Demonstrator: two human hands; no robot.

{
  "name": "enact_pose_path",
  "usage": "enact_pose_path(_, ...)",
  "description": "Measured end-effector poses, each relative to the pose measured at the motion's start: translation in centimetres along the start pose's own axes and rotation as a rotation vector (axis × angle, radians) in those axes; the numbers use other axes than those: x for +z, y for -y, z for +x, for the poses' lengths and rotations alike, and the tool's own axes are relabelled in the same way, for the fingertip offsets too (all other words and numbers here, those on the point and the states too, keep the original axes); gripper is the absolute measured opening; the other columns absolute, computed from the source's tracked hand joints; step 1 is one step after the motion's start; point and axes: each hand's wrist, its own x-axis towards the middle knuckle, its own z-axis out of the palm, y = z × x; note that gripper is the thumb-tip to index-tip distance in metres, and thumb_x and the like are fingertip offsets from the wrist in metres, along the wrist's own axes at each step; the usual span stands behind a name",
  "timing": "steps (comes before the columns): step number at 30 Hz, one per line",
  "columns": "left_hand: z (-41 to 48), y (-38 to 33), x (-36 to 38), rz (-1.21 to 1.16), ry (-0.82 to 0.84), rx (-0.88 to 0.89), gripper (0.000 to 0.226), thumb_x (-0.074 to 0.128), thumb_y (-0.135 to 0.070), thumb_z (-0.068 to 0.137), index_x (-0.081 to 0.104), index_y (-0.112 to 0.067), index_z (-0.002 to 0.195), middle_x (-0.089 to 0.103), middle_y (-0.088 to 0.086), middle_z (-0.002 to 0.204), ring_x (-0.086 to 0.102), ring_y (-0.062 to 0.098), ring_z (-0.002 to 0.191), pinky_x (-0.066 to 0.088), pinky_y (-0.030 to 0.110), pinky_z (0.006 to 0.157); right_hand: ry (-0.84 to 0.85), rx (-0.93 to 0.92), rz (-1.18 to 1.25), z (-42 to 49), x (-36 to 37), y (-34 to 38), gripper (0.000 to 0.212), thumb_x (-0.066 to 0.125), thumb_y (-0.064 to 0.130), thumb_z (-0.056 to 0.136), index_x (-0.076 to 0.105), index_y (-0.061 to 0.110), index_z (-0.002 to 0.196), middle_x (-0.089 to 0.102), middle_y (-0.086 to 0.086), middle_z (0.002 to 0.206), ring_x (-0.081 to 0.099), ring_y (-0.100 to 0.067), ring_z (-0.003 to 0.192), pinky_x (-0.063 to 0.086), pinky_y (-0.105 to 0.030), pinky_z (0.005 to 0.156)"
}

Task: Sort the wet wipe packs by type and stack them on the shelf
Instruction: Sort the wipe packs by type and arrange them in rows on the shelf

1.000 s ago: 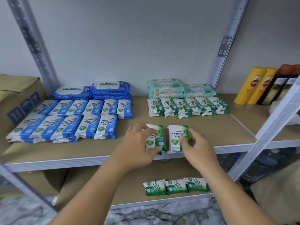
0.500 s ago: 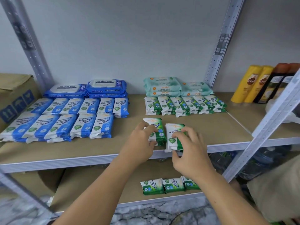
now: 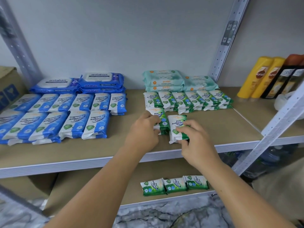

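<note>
We take the back row of green Pine Antibacterial packs (image 3: 187, 100) on the upper shelf board (image 3: 222, 129) as our marker. Just in front of its left end stands a short stack of Pine packs (image 3: 160, 118), lying flat and almost touching the row. The left hand (image 3: 143, 130) grips this stack from its left side, fingers curled over the top and thumb at the near edge. We think the stack is two packs high, though the hand covers much of it.

Just right of that stack, and a little further forward from the row, lies a single Pine pack (image 3: 176, 127). The right hand (image 3: 195, 142) pinches it, fingertips on its top face and thumb at its near end. The pack rests on the board, slightly tilted away from the stack.

Behind the row, against the wall, sit teal guardian packs (image 3: 164, 79) in two piles. Well to the left of the row are two rows of blue Fragrance Free packs (image 3: 74, 112), with blue antabax packs (image 3: 100, 81) behind them — and a cardboard box (image 3: 8, 89) further left still. To the right of the row, past the upright, stand yellow shampoo bottles (image 3: 259, 76) and dark ones beside them.

Below the row, on the lower shelf (image 3: 98, 183), three more Pine packs (image 3: 174, 185) lie side by side near the front edge.
</note>
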Motion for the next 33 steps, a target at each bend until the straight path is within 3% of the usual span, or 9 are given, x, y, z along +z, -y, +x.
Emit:
enact_pose_path(10, 0.5, -0.1, 0.3, 0.004, -0.030, -0.021, 0.035, 0.073, -0.012, 0.075, 0.069, -0.020, 0.110, 0.056, 0.000, 0.111, 0.060, 0.031, 0.092, 0.054, 0.044, 0.075, -0.030, -0.123, 0.058, 3.5, 2.0, -3.1, 0.046, 0.068, -0.011, 0.081, 0.073, 0.010, 0.121, 0.059, -0.010, 0.133, 0.059, -0.032, 0.118, 0.051, -0.045, 0.099)
enact_pose_path(13, 0.6, -0.1, 0.5, 0.001, -0.044, -0.023, 0.035, 0.073, -0.012, 0.075, 0.070, -0.019, 0.109, 0.056, 0.000, 0.111, 0.060, 0.031, 0.091, 0.054, 0.043, 0.074, -0.056, -0.158, 0.066, 3.5, 2.6, -3.2, 0.045, 0.070, -0.005, 0.081, 0.071, 0.008, 0.124, 0.054, -0.012, 0.137, 0.055, -0.032, 0.124, 0.048, -0.043, 0.104)
enact_pose_path(16, 0.7, -0.1, 0.6, 0.004, -0.051, -0.017, 0.035, 0.073, -0.011, 0.075, 0.070, -0.019, 0.109, 0.057, 0.000, 0.110, 0.060, 0.029, 0.090, 0.054, 0.042, 0.072, -0.057, -0.155, 0.111, 2.9, 2.5, -2.9, 0.045, 0.065, 0.015, 0.083, 0.068, 0.008, 0.128, 0.048, -0.009, 0.139, 0.047, -0.022, 0.130, 0.039, -0.030, 0.107)
enact_pose_path(18, 0.7, -0.1, 0.7, -0.004, -0.052, -0.015, 0.035, 0.073, -0.011, 0.074, 0.070, -0.019, 0.108, 0.057, -0.001, 0.110, 0.060, 0.028, 0.089, 0.054, 0.042, 0.072, -0.080, -0.159, 0.126, 3.2, 2.5, -3.1, 0.041, 0.062, 0.018, 0.088, 0.070, 0.008, 0.126, 0.050, -0.010, 0.134, 0.049, -0.020, 0.125, 0.040, -0.027, 0.104)
enact_pose_path(21, 0.7, 0.0, 0.8, -0.003, -0.056, -0.018, 0.034, 0.074, -0.012, 0.074, 0.070, -0.019, 0.108, 0.057, -0.001, 0.110, 0.060, 0.028, 0.088, 0.054, 0.041, 0.072, -0.112, -0.174, 0.115, 4.0, 3.0, -3.6, 0.032, 0.064, 0.006, 0.093, 0.071, 0.006, 0.124, 0.053, -0.014, 0.130, 0.054, -0.024, 0.117, 0.047, -0.032, 0.098)
enact_pose_path(27, 0.6, 0.3, 1.0, 0.003, -0.049, 0.001, 0.036, 0.074, -0.012, 0.076, 0.066, -0.019, 0.112, 0.056, 0.000, 0.116, 0.060, 0.028, 0.094, 0.054, 0.043, 0.073, -0.121, -0.190, 0.115, 4.4, 3.5, -3.9, 0.032, 0.059, 0.002, 0.095, 0.073, 0.010, 0.123, 0.055, -0.012, 0.136, 0.069, -0.023, 0.096, 0.057, -0.037, 0.085)
enact_pose_path(33, -0.3, 0.2, 1.0, -0.002, -0.015, 0.029, 0.054, 0.069, -0.016, 0.083, 0.052, -0.017, 0.134, 0.050, 0.004, 0.136, 0.055, 0.028, 0.117, 0.052, 0.043, 0.090, -0.096, -0.073, -0.016, 2.8, 2.0, -2.8, 0.044, 0.060, 0.020, 0.098, 0.057, 0.018, 0.142, 0.040, -0.006, 0.153, 0.049, -0.032, 0.130, 0.051, -0.045, 0.098)
